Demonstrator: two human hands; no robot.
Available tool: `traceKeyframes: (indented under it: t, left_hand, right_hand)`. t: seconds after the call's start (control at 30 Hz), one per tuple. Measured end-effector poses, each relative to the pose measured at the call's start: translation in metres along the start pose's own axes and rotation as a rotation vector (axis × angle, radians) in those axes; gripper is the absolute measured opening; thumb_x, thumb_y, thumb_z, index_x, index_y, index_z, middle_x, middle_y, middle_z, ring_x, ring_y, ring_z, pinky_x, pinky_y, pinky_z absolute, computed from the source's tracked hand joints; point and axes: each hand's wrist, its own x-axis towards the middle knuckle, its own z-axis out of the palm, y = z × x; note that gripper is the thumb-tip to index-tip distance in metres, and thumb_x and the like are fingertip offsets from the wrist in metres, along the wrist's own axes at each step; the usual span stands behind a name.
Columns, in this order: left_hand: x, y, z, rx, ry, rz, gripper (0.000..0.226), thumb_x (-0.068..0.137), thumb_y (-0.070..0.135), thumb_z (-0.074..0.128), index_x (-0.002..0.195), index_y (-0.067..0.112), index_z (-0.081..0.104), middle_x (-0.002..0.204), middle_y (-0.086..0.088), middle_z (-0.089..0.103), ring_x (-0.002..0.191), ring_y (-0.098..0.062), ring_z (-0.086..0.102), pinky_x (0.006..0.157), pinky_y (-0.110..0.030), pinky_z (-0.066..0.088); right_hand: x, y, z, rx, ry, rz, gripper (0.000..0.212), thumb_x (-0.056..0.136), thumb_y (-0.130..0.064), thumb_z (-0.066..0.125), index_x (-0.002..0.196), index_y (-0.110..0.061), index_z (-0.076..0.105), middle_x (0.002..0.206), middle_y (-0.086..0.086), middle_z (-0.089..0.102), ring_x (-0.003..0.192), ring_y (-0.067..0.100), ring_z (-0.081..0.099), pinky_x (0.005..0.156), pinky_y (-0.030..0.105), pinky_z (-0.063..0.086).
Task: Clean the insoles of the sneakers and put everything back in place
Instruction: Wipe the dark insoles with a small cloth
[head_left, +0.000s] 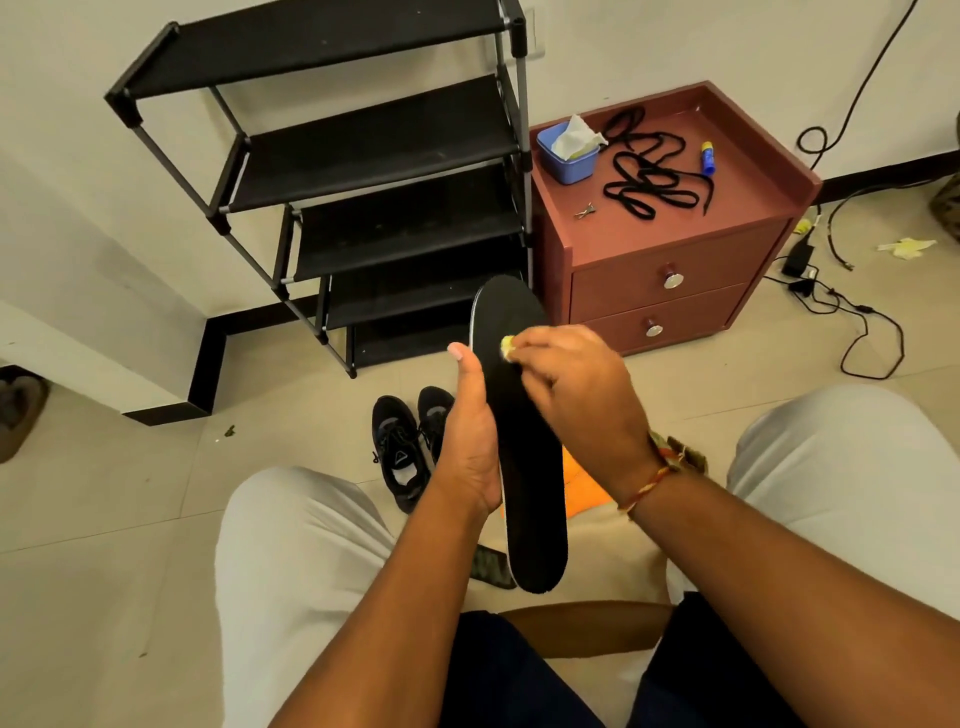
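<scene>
The long black foam insole (524, 467) is up in the air over the person's lap, toe end pointing away and heel end nearest the body. The left hand (470, 436) grips it at its left edge. The thumb lies straight up along that rim, and the other left fingers are hidden behind the insole, so how they curl cannot be seen. The right hand (576, 384) comes in from the other side. Its fingers are bunched together, pinching a small wad of yellowish-white wipe (507, 344) and pressing it onto the insole's dark upper face, just beside the left thumb tip.

Below the left hand, on the tiled floor, stands the pair of black sneakers (402, 447), side by side and well apart from both hands. Under the right wrist a patch of orange cloth (579, 488) peeks out beside the insole. Beyond the right fingers sits a reddish-brown two-drawer cabinet (675, 244). Its top carries a small blue plastic tub (569, 161) stuffed with white tissue and a loose tangle of black shoelaces (649, 176).
</scene>
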Motion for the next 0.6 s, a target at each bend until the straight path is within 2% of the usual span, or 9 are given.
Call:
traceKeyframes:
  t: [0.07,0.13,0.23,0.3,0.37,0.4,0.47,0.53,0.6]
  left_hand:
    - [-0.002,-0.005,0.005,0.043,-0.044,-0.009,0.081,0.086,0.076,0.032,0.135,0.019,0.06,0.127,-0.013,0.069,0.119,-0.029,0.065,0.104,-0.048,0.05]
    - [-0.003,-0.008,0.007,0.091,-0.07,-0.007,0.077,0.085,0.074,0.032,0.13,0.019,0.06,0.12,-0.012,0.072,0.114,-0.03,0.067,0.102,-0.049,0.051]
    - [-0.001,-0.007,0.005,0.066,-0.058,0.002,0.076,0.087,0.075,0.031,0.13,0.02,0.062,0.123,-0.011,0.071,0.118,-0.029,0.066,0.106,-0.049,0.049]
    - [0.003,-0.003,0.001,0.038,-0.005,0.01,0.082,0.088,0.079,0.029,0.13,0.019,0.066,0.127,-0.012,0.069,0.12,-0.027,0.065,0.109,-0.048,0.046]
    - [0.004,0.005,-0.001,-0.01,0.035,0.022,0.09,0.087,0.083,0.027,0.12,0.014,0.073,0.121,-0.012,0.072,0.114,-0.025,0.068,0.104,-0.042,0.05]
    - [0.006,0.01,-0.004,-0.039,0.063,0.036,0.092,0.087,0.084,0.025,0.116,0.011,0.075,0.116,-0.012,0.073,0.108,-0.025,0.07,0.098,-0.039,0.055]
    - [0.01,0.018,-0.01,-0.101,0.093,0.087,0.097,0.088,0.084,0.023,0.121,0.007,0.072,0.112,-0.012,0.073,0.097,-0.025,0.07,0.088,-0.037,0.057]
    - [0.011,0.024,-0.017,-0.185,0.101,0.14,0.1,0.088,0.085,0.023,0.128,0.004,0.065,0.116,-0.015,0.07,0.094,-0.027,0.066,0.085,-0.04,0.055]
    - [0.012,0.028,-0.023,-0.241,0.084,0.182,0.099,0.089,0.084,0.022,0.129,0.004,0.065,0.118,-0.016,0.07,0.097,-0.027,0.065,0.087,-0.041,0.051]
  right_hand:
    - [0.011,0.019,-0.008,-0.052,0.052,0.075,0.021,0.085,-0.001,0.069,0.103,-0.007,0.077,0.106,0.006,0.073,0.1,0.025,0.065,0.094,0.032,0.05]
    - [0.016,0.03,-0.015,-0.061,0.085,0.168,0.02,0.087,-0.005,0.068,0.104,-0.008,0.077,0.108,0.005,0.073,0.101,0.024,0.066,0.094,0.027,0.048]
    - [0.012,0.023,-0.015,-0.027,0.087,0.153,0.019,0.086,-0.003,0.069,0.102,-0.01,0.078,0.106,0.004,0.074,0.1,0.02,0.067,0.095,0.023,0.047]
    - [0.002,0.007,-0.007,0.047,0.035,0.095,0.021,0.083,0.0,0.071,0.099,-0.01,0.078,0.103,0.003,0.075,0.097,0.018,0.068,0.094,0.03,0.053]
    - [-0.009,-0.012,0.001,0.159,-0.04,0.083,0.021,0.082,0.0,0.07,0.097,-0.011,0.079,0.102,0.0,0.075,0.096,0.012,0.069,0.094,0.033,0.055]
    - [-0.014,-0.021,0.004,0.223,-0.074,0.093,0.02,0.083,0.0,0.07,0.096,-0.012,0.08,0.101,-0.001,0.076,0.095,0.01,0.069,0.094,0.031,0.054]
    - [-0.023,-0.034,0.007,0.328,-0.131,0.107,0.018,0.083,-0.002,0.072,0.095,-0.012,0.081,0.1,-0.003,0.076,0.094,0.005,0.068,0.095,0.024,0.053]
    - [-0.026,-0.038,0.006,0.361,-0.186,0.069,0.018,0.082,-0.002,0.073,0.095,-0.013,0.081,0.1,-0.003,0.076,0.094,0.004,0.068,0.094,0.019,0.052]
    - [-0.023,-0.032,0.005,0.314,-0.207,0.033,0.019,0.081,-0.001,0.073,0.095,-0.011,0.081,0.1,-0.001,0.076,0.094,0.008,0.069,0.093,0.023,0.053]
